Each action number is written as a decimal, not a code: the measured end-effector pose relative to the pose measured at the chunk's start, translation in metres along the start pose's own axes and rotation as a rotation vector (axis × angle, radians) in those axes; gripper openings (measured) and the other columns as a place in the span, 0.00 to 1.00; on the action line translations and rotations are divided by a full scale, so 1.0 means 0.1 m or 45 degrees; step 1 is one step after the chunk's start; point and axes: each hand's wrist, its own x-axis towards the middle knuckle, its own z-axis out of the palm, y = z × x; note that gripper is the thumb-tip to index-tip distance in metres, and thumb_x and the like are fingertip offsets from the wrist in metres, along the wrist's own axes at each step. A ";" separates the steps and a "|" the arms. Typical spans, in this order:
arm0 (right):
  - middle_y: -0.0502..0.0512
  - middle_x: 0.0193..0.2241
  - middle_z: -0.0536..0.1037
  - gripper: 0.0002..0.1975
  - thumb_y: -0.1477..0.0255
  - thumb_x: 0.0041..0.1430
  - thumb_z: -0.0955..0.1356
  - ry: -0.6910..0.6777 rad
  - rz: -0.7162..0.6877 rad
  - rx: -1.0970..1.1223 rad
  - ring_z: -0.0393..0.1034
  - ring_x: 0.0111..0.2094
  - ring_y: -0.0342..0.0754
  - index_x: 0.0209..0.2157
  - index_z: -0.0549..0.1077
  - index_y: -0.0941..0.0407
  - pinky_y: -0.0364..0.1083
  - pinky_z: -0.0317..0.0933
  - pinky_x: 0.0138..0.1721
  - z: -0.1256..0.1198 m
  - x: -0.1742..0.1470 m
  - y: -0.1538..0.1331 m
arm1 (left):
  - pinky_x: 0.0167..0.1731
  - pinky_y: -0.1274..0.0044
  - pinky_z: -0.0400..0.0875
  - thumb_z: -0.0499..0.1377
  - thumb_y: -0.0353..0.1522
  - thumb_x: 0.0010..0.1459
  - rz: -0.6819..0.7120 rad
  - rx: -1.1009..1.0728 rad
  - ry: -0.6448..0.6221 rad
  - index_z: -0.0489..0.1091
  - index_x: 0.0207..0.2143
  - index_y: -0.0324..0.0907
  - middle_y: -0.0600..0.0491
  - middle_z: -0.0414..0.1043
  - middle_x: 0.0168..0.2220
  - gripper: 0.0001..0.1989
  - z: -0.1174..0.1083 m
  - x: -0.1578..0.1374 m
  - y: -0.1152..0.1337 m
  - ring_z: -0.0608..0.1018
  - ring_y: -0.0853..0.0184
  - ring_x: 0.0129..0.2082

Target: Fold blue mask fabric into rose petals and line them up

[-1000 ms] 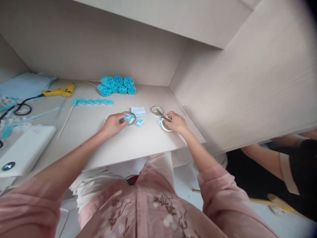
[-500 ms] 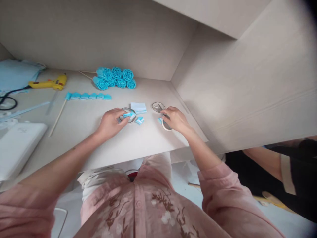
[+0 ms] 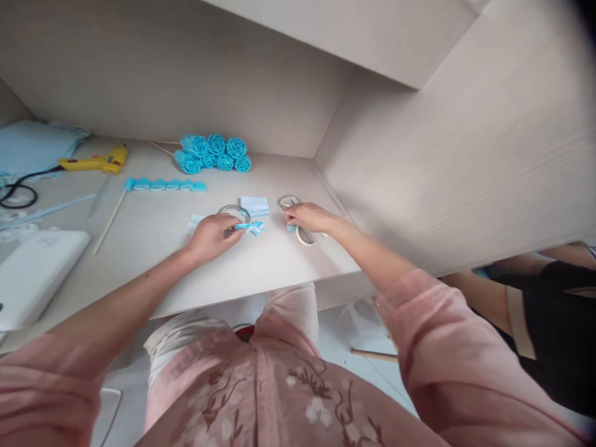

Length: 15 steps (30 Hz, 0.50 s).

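My left hand (image 3: 212, 237) is closed in a pinch on a small folded blue-and-white piece (image 3: 239, 226), possibly crepe paper or ribbon. Another small blue-and-white piece (image 3: 256, 228) lies against its tip. Just behind my fingers rests a clear ring (image 3: 234, 208), like a tape roll. A pale blue square (image 3: 254, 205) lies to its right. My right hand (image 3: 307, 217) has its fingers curled; what they hold, if anything, is hidden. Around it are a round rimmed item (image 3: 289, 200), a cream-rimmed ring (image 3: 306, 243) and a bit of blue material (image 3: 291, 228).
Blue crepe roses (image 3: 216, 152) on sticks lie at the back. A row of folded blue pieces (image 3: 165, 185) joins a wooden stick (image 3: 109, 223). Left are a yellow glue gun (image 3: 95, 162), its black cord and a white box-like object (image 3: 40, 279). A cardboard wall (image 3: 442, 155) borders the right.
My left hand has moved slightly down and brought its blue piece beside the other one. My right hand has shifted left, its fingers now more curled. The view has tilted slightly.
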 end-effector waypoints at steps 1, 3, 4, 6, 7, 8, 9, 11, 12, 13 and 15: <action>0.53 0.34 0.81 0.05 0.73 0.60 0.66 0.045 0.024 0.039 0.74 0.38 0.46 0.35 0.76 0.55 0.43 0.62 0.40 0.01 -0.02 0.04 | 0.32 0.75 0.59 0.60 0.37 0.53 0.021 0.036 0.007 0.73 0.25 0.43 0.51 0.72 0.27 0.08 0.00 0.00 0.01 0.70 0.65 0.28; 0.56 0.37 0.81 0.14 0.71 0.68 0.58 0.158 0.092 0.115 0.74 0.36 0.45 0.44 0.73 0.58 0.43 0.64 0.38 0.06 -0.07 0.11 | 0.31 0.75 0.60 0.59 0.38 0.55 0.058 0.097 0.037 0.73 0.25 0.42 0.51 0.72 0.26 0.10 0.01 0.00 0.03 0.71 0.66 0.27; 0.58 0.38 0.80 0.17 0.70 0.69 0.55 0.231 0.127 0.189 0.74 0.35 0.45 0.47 0.71 0.60 0.43 0.65 0.37 0.11 -0.09 0.12 | 0.31 0.75 0.60 0.59 0.38 0.55 0.044 0.060 0.048 0.73 0.26 0.42 0.51 0.73 0.27 0.10 0.01 -0.01 0.05 0.71 0.66 0.27; 0.58 0.37 0.80 0.20 0.67 0.70 0.52 0.398 0.178 0.455 0.75 0.33 0.45 0.48 0.70 0.60 0.43 0.66 0.35 0.22 -0.11 0.10 | 0.31 0.76 0.63 0.60 0.40 0.56 -0.038 -0.086 0.060 0.73 0.27 0.42 0.51 0.74 0.27 0.12 0.02 -0.02 0.07 0.73 0.66 0.28; 0.57 0.34 0.80 0.20 0.65 0.70 0.54 0.453 0.177 0.611 0.75 0.32 0.45 0.47 0.71 0.59 0.44 0.67 0.34 0.27 -0.11 0.06 | 0.32 0.76 0.65 0.60 0.41 0.56 -0.094 -0.179 0.062 0.74 0.28 0.41 0.51 0.75 0.27 0.12 0.03 -0.02 0.08 0.74 0.66 0.29; 0.55 0.31 0.80 0.20 0.63 0.69 0.55 0.474 0.156 0.737 0.74 0.30 0.46 0.45 0.73 0.58 0.44 0.67 0.34 0.32 -0.11 0.00 | 0.32 0.76 0.66 0.60 0.42 0.56 -0.153 -0.274 0.056 0.73 0.28 0.41 0.51 0.76 0.27 0.13 0.03 -0.02 0.09 0.75 0.66 0.29; 0.54 0.30 0.80 0.19 0.62 0.68 0.57 0.440 0.104 0.795 0.75 0.30 0.47 0.44 0.75 0.57 0.45 0.67 0.34 0.36 -0.10 -0.08 | 0.32 0.76 0.67 0.61 0.43 0.55 -0.207 -0.363 0.049 0.73 0.29 0.40 0.51 0.76 0.27 0.14 0.02 -0.02 0.09 0.75 0.66 0.29; 0.56 0.33 0.81 0.19 0.62 0.68 0.59 0.393 -0.010 0.722 0.76 0.34 0.49 0.46 0.76 0.56 0.48 0.68 0.39 0.41 -0.07 -0.25 | 0.31 0.76 0.69 0.62 0.44 0.54 -0.285 -0.492 0.038 0.72 0.29 0.40 0.51 0.75 0.26 0.15 0.01 -0.01 0.09 0.74 0.68 0.27; 0.58 0.38 0.82 0.19 0.63 0.67 0.60 0.427 -0.054 0.646 0.76 0.39 0.51 0.49 0.76 0.56 0.50 0.67 0.43 0.42 -0.05 -0.34 | 0.30 0.77 0.69 0.63 0.44 0.53 -0.310 -0.533 0.034 0.72 0.28 0.39 0.52 0.75 0.26 0.16 0.01 -0.01 0.08 0.73 0.69 0.26; 0.60 0.42 0.81 0.19 0.63 0.67 0.61 0.478 -0.081 0.593 0.75 0.44 0.53 0.52 0.75 0.56 0.52 0.66 0.47 0.42 -0.03 -0.41 | 0.30 0.77 0.69 0.63 0.45 0.53 -0.328 -0.561 0.028 0.72 0.28 0.39 0.53 0.74 0.25 0.16 0.00 0.00 0.08 0.72 0.70 0.25; 0.60 0.47 0.80 0.20 0.64 0.67 0.61 0.534 -0.114 0.652 0.74 0.48 0.54 0.56 0.72 0.54 0.53 0.65 0.50 0.38 0.01 -0.55 | 0.29 0.78 0.68 0.63 0.45 0.52 -0.353 -0.598 0.020 0.72 0.27 0.39 0.54 0.73 0.24 0.17 -0.01 0.01 0.08 0.72 0.71 0.25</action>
